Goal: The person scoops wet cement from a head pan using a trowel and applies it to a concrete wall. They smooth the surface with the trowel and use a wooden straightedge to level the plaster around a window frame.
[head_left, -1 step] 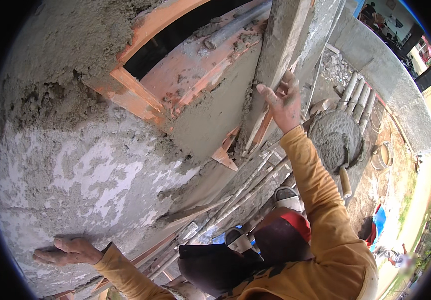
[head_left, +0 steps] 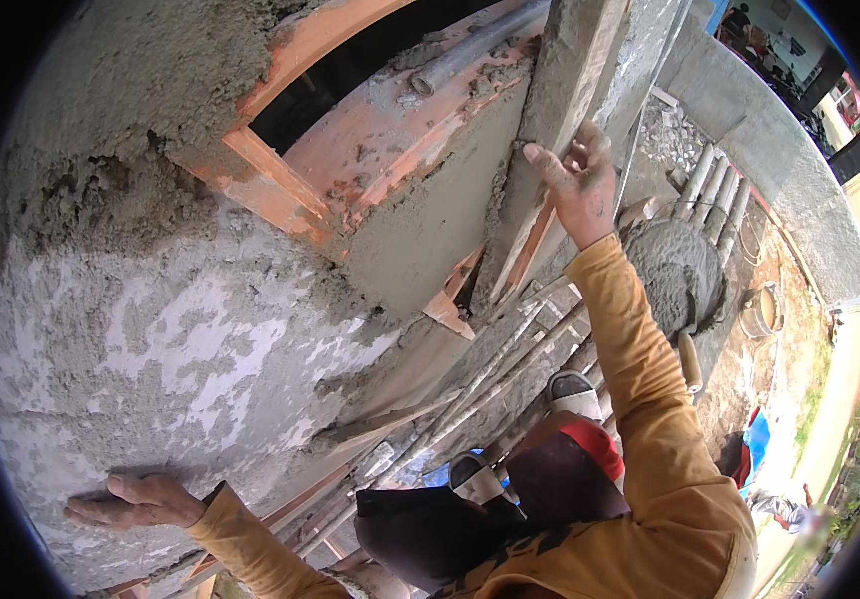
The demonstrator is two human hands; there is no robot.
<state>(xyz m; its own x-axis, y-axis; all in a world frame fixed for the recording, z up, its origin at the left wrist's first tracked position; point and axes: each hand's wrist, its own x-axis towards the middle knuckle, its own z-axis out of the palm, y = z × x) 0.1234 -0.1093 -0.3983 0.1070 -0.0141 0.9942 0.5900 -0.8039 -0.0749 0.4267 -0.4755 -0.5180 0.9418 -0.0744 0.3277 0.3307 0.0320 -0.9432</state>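
My left hand (head_left: 138, 502) lies flat against the rough wall (head_left: 190, 369), fingers stretched out and nothing held. On the right, my right hand (head_left: 581, 185) grips the edge of a long, cement-smeared wooden board (head_left: 562, 95), its thumb on the near face and its fingers bent round the edge. The board stands slantwise against a smooth strip of wet mortar (head_left: 430, 220). At the board's lower end, a small broken piece of wood (head_left: 450, 299) touches the mortar. An orange-painted frame (head_left: 275, 185) edges the dark opening above the wall.
A round container of wet cement (head_left: 671, 270) sits to the right, with a wooden-handled trowel (head_left: 689, 361) at its near side. Bamboo poles (head_left: 717, 200) lie beyond it, and a bucket (head_left: 761, 309) stands farther right. Slim poles (head_left: 480, 384) run below the wall near my sandalled feet.
My right hand and the board have shifted slightly up and to the right. My left hand stays in place on the wall.
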